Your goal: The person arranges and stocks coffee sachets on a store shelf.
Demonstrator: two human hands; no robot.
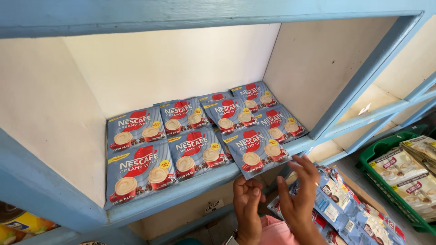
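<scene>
Right hand (303, 190) raised just under the shelf lip, fingers spread wide and holding nothing, fingertips (299, 159) touching or just short of the lower edge of the front-right coffee-mix sachet (255, 152) — cannot tell which. That blue sachet overhangs the blue shelf edge (190, 188) a little, tilted out of line with its neighbours, likely why the hand is at it. Left hand (247, 204) beside and slightly below, fingers loosely curled, empty, clear of the shelf.

Above and left of the hands: more blue sachets (141, 156) laid flat in two overlapping rows, faces up, filling the shelf floor so each front shows.

Below and right of the right hand: a loose pile of blue packets (349, 213), apparently on a cardboard box, close by within reach.

Further right: a green plastic crate (386, 188) with beige sachets (402, 170) stacked flat inside.

Far left, below the shelf: yellow packaging (22, 223), partly hidden.
</scene>
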